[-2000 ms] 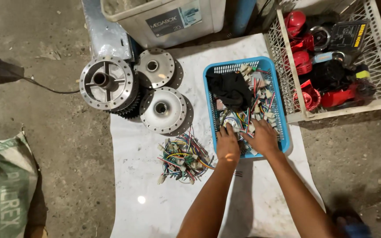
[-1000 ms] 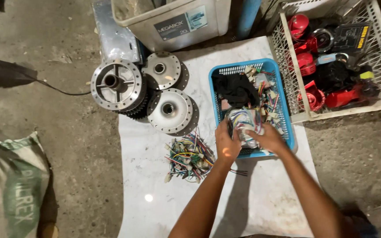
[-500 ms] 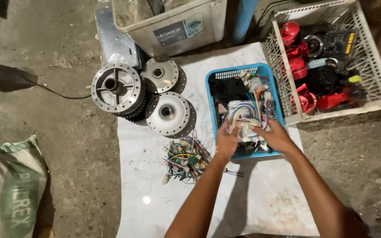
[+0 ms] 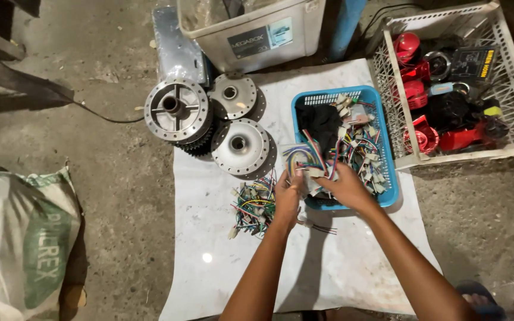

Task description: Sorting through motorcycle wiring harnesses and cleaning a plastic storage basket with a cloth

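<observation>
wire bundle (image 4: 309,161) gripped by left hand (image 4: 287,193) and right hand (image 4: 345,185), fingers closed, over blue basket (image 4: 388,178).

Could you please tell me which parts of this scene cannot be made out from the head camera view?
- Bottom of the blue basket: covered by black cloth and loose wire connectors.
- What the left hand and right hand pinch within the wire bundle: fingers hide it.
- Contents of the grey plastic box: cut off by the top edge.
- Green and white sack: cut off at the left edge.
</observation>
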